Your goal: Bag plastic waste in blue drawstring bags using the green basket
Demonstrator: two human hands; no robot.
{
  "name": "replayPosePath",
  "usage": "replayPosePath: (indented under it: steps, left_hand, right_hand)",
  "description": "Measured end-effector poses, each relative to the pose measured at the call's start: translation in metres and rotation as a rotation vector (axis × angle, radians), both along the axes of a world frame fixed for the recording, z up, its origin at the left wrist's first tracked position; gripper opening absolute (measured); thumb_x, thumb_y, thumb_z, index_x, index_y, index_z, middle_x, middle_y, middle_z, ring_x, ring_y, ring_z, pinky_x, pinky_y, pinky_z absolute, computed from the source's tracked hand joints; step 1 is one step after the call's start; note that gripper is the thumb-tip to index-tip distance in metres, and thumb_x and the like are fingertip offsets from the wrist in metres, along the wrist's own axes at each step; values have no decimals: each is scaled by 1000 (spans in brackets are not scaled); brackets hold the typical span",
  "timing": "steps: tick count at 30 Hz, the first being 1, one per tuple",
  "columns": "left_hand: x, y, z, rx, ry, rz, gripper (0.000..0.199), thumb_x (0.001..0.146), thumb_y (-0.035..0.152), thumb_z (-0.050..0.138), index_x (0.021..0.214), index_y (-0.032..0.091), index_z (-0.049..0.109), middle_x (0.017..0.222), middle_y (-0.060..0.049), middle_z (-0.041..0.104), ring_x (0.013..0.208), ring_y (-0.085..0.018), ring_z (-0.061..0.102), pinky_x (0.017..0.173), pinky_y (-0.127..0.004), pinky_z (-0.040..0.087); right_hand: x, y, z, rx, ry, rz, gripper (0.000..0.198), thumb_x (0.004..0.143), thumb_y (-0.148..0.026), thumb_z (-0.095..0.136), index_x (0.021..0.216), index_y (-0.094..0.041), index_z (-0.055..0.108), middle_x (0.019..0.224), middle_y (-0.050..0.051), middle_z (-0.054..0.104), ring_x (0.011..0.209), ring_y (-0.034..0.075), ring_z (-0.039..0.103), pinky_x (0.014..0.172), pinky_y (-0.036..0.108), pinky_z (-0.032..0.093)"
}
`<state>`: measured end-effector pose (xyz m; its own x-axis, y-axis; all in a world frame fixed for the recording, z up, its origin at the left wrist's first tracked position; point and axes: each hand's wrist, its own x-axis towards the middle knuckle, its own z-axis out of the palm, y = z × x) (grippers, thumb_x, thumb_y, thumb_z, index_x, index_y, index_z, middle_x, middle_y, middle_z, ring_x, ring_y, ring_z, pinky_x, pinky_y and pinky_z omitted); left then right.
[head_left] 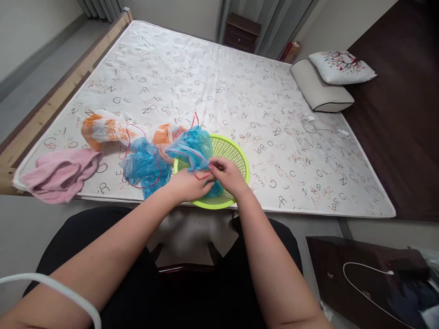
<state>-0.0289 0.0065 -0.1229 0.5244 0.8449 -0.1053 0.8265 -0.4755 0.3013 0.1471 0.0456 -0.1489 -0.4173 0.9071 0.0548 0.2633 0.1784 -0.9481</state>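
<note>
Pinching the hem of a blue bag, your right hand has its thumb and fingers together at the red cord, over the green basket. Your left hand lies close beside it across the basket's near-left part, fingers at the same cord; how firmly it grips you cannot tell, as the bag hides part of it.

The blue bag hangs over the basket's left half and dips inside. Its reddish hem slants from the basket's far-left side toward your right fingertips, giving the crumpled bag its long line; a loop of cord points up beyond the basket's far rim.

Just left of the basket lies a second blue bag, with an orange-and-white bag behind the basket's far-left rim. Farther left come another orange-white bag and a pink towel.

The basket's near rim reaches the near edge of the mattress. Right of the basket, and beyond it, the mattress stretches broadly, up to a grey cushion well to the right.
</note>
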Motion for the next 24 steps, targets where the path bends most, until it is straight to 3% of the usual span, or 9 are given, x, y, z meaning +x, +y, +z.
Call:
replayPosePath:
  steps: [3, 6, 9, 12, 14, 16, 19, 21, 24]
  left_hand:
    - [-4, 1, 3, 23, -56, -47, 37, 101, 41, 46, 118, 27, 75, 121, -9, 75, 96, -28, 72, 78, -37, 53]
    - [-7, 3, 2, 33, -50, -51, 39, 100, 44, 47, 116, 26, 77, 107, -9, 78, 80, -26, 72, 72, -35, 50]
    - [-8, 5, -2, 42, -23, -52, 39, 99, 43, 47, 104, 24, 80, 95, -9, 79, 77, -26, 72, 69, -35, 49]
    - [-9, 7, -4, 47, -28, -28, 39, 99, 43, 48, 95, 22, 80, 87, -10, 77, 78, -28, 72, 69, -36, 49]
    - [-10, 8, -4, 26, -69, -2, 38, 99, 42, 48, 96, 21, 79, 85, -10, 77, 79, -28, 72, 70, -36, 50]
    - [-12, 10, -4, 7, -157, 16, 37, 100, 39, 46, 99, 20, 78, 92, -10, 78, 86, -28, 73, 76, -36, 52]
    - [-16, 13, -4, 11, -329, 78, 34, 101, 35, 44, 101, 19, 74, 104, -11, 78, 100, -27, 72, 87, -38, 53]
    - [-18, 14, -4, -12, -480, 178, 31, 102, 38, 46, 97, 19, 70, 99, -9, 77, 95, -25, 72, 89, -38, 53]
    - [-20, 13, -5, -62, -907, 402, 34, 102, 53, 47, 99, 21, 59, 91, -5, 71, 80, -20, 73, 79, -35, 57]
  right_hand:
    - [2, 0, 1, 39, 13, -46, 18, 90, -25, 59, 106, -23, 67, 111, 4, 70, 98, 19, 67, 87, 35, 56]
    - [1, -5, 9, 166, -12, -61, 50, 90, -17, 56, 138, -29, 55, 141, 7, 59, 114, 21, 63, 93, 37, 57]
    - [-1, -10, 18, 261, -142, 84, 71, 90, -8, 47, 156, -36, 43, 146, 6, 58, 122, 22, 61, 102, 41, 54]
    - [1, -9, 23, 299, -238, 203, 63, 88, -5, 45, 142, -34, 63, 136, 3, 66, 123, 22, 63, 108, 44, 51]
    - [7, -7, 26, 292, -236, 161, 53, 87, -5, 48, 126, -30, 74, 131, 3, 70, 123, 22, 64, 111, 44, 50]
    - [17, -4, 32, 239, -181, 64, 49, 86, -6, 51, 120, -29, 77, 130, 3, 71, 125, 22, 64, 112, 44, 51]
    - [40, -1, 43, 72, -33, -40, 48, 87, -11, 56, 127, -30, 74, 135, 3, 70, 126, 23, 63, 109, 44, 53]
    - [57, -2, 49, -77, 45, -31, 45, 88, -18, 63, 131, -30, 72, 135, 4, 70, 123, 23, 65, 108, 46, 53]
    - [78, -8, 56, -289, 117, 90, 42, 90, -29, 69, 132, -30, 71, 132, 4, 72, 122, 25, 66, 109, 48, 52]
